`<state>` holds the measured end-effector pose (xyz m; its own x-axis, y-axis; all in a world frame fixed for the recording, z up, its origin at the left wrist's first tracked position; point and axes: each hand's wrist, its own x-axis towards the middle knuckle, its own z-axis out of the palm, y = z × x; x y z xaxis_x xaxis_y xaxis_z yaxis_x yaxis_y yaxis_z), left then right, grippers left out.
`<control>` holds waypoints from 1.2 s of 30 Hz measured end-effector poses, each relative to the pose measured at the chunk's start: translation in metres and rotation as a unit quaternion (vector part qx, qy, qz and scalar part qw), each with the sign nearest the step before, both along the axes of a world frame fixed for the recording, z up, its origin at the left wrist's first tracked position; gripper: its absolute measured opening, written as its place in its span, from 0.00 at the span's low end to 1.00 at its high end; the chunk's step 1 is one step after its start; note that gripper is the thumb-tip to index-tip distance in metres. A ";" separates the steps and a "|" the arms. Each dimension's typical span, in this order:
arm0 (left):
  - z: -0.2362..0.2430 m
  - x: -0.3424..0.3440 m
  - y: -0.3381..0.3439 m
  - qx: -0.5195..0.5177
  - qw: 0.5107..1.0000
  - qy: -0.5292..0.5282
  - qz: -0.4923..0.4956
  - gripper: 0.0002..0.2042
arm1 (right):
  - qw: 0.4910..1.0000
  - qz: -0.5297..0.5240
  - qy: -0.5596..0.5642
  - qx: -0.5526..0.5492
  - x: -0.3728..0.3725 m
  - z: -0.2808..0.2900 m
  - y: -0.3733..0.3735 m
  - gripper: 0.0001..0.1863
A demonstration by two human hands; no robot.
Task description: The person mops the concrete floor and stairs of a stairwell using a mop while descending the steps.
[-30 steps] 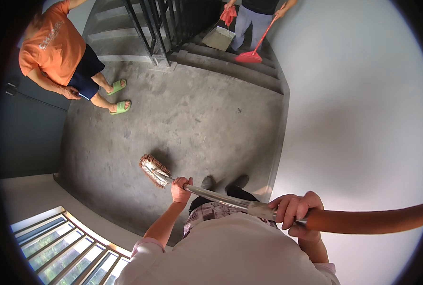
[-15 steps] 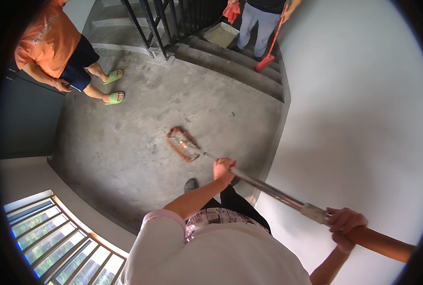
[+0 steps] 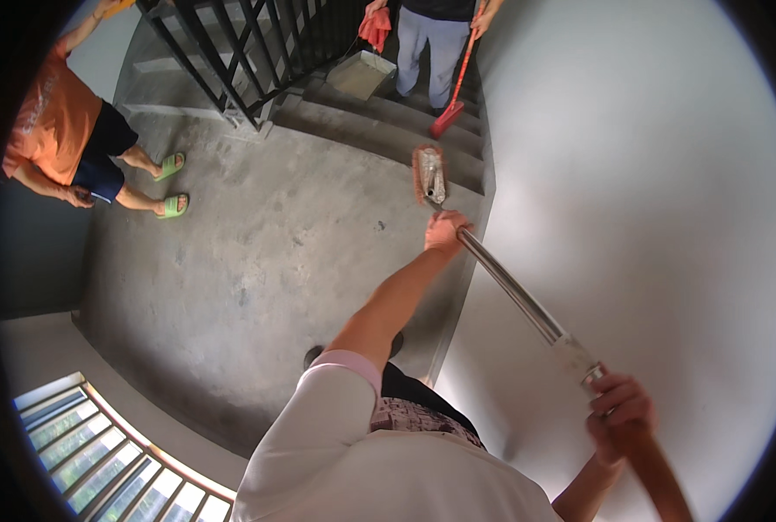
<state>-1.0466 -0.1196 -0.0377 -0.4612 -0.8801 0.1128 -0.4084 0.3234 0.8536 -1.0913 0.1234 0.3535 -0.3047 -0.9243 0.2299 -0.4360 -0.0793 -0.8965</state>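
Both my hands hold a long-handled flat mop. My left hand [image 3: 446, 232] is wrapped round the lower part of its metal pole [image 3: 518, 291], arm stretched forward. My right hand [image 3: 621, 416], slightly blurred, grips the pole's upper end by the brown handle section [image 3: 660, 477], close to the right wall. The mop head [image 3: 429, 177], with a reddish-brown fringe, is at the landing's edge by the stairs. Whether it touches the floor I cannot tell.
A person in an orange shirt [image 3: 53, 117] stands left on the grey landing [image 3: 257, 244]. Another, on the descending stairs [image 3: 344, 124], holds a red broom [image 3: 450, 113] and a red cloth [image 3: 375, 29] by a dustpan [image 3: 362, 76]. Black railing [image 3: 231, 61], white wall [image 3: 640, 174] and barred window [image 3: 118, 452] surround the landing.
The mop head has moved from mid-landing forward and right to the stair edge. My left arm has reached forward; the handle's upper end has swung lower. The orange-shirted person's arm is now raised.
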 end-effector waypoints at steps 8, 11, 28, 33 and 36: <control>0.065 0.077 -0.047 -0.122 0.992 -0.029 0.014 0.10 | 0.992 0.029 -0.095 -0.073 -0.016 0.026 0.000 0.14; 0.067 0.112 -0.042 -0.101 0.992 -0.068 -0.020 0.10 | 0.985 0.004 -0.151 -0.084 -0.002 0.024 -0.002 0.14; 0.101 0.154 -0.084 0.010 0.995 0.041 -0.096 0.09 | 0.988 -0.014 -0.154 -0.001 0.050 0.023 -0.178 0.26; 0.037 0.187 -0.156 0.014 0.999 0.022 0.036 0.06 | 0.983 0.047 0.013 0.179 0.015 -0.023 -0.244 0.29; -0.008 0.223 -0.194 -0.002 0.987 0.001 0.159 0.11 | 0.945 0.157 0.014 0.287 -0.024 -0.063 -0.282 0.22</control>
